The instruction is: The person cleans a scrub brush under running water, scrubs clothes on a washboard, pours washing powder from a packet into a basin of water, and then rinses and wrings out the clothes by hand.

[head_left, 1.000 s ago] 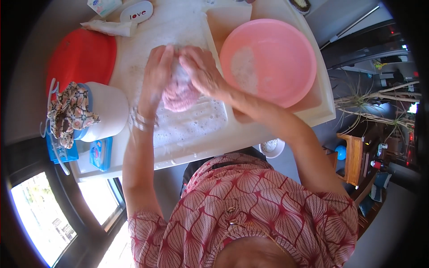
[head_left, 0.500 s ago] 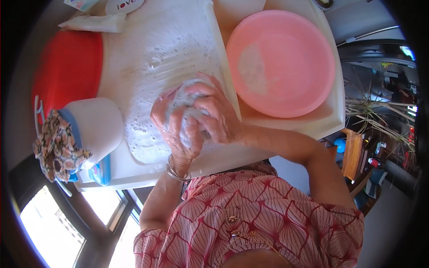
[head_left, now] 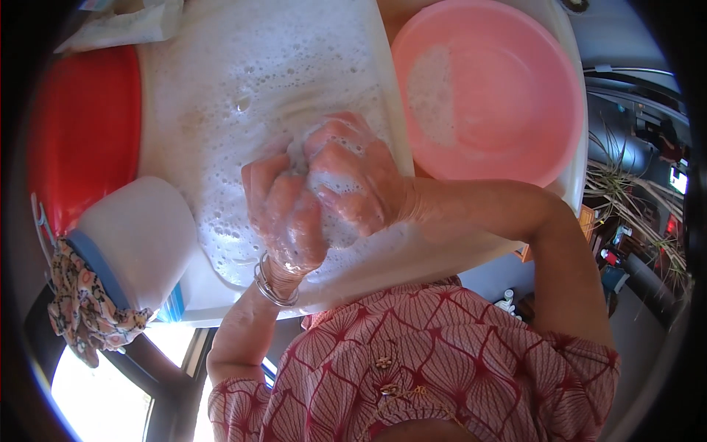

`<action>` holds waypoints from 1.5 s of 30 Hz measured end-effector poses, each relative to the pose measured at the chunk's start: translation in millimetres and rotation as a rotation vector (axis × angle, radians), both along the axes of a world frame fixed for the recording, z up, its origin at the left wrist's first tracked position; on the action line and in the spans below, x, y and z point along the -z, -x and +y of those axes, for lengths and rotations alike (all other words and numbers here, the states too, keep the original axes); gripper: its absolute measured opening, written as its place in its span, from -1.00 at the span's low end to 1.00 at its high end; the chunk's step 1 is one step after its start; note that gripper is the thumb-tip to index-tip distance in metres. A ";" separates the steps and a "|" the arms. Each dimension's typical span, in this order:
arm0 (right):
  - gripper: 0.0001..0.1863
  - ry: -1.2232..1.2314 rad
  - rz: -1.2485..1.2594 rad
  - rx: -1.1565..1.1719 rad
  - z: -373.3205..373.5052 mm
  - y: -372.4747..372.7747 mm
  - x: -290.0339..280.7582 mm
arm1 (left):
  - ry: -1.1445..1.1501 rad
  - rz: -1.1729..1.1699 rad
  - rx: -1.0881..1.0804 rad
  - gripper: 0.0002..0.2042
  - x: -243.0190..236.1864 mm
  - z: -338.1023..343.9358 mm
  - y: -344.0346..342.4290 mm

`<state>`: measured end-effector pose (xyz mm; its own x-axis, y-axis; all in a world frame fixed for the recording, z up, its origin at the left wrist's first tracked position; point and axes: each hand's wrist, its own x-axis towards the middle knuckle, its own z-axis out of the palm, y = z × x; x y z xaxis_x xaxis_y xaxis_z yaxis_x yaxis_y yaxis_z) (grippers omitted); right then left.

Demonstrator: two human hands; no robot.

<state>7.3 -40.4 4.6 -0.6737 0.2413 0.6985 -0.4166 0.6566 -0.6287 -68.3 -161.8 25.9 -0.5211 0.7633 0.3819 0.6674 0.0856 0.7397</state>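
Observation:
Over a white laundry sink (head_left: 191,96) with a ridged, sudsy slope, both of my hands are wet and coated with foam. My left hand (head_left: 283,210), with silver bangles at its wrist, is closed, knuckles up. Beside it my right hand (head_left: 353,169) is curled too, its fingers bent toward the left one. Whitish, soapy stuff shows in the gap between them, possibly wet cloth; the fingers and lather hide most of it, so I cannot make out what it is.
A pink basin (head_left: 508,110) with some foam inside stands right of the sink. On the left are a red basin (head_left: 88,140), a white container (head_left: 140,236) with patterned cloth (head_left: 88,309) over its end, and a white packet (head_left: 132,29). Spiky plant leaves (head_left: 618,184) show far right.
The hands have shifted from overlapping, interlaced-looking fingers to two curled fists side by side, with a gap at the top. The whole view has moved slightly closer to the sink.

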 end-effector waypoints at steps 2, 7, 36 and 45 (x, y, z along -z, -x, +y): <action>-0.86 0.065 0.023 -0.026 -1.9 8.1 7.7 | -0.008 0.097 0.035 -0.84 10.5 -5.9 10.8; -0.79 0.158 -0.119 -0.048 9.7 12.7 4.9 | -0.150 0.259 0.186 -0.91 7.6 12.4 21.1; -0.62 -0.076 -0.914 0.642 230.6 -159.2 -81.1 | -0.001 0.138 -0.230 -0.79 14.7 11.7 30.3; -0.72 -0.709 -1.077 0.765 175.5 -55.4 -167.6 | -0.051 0.072 -0.198 -0.77 8.8 8.0 28.5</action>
<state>62.7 135.1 172.1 -0.7980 0.5969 0.0828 0.6025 0.7873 0.1314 -96.8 -153.8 17.1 -0.6287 0.6275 0.4593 0.6926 0.1833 0.6977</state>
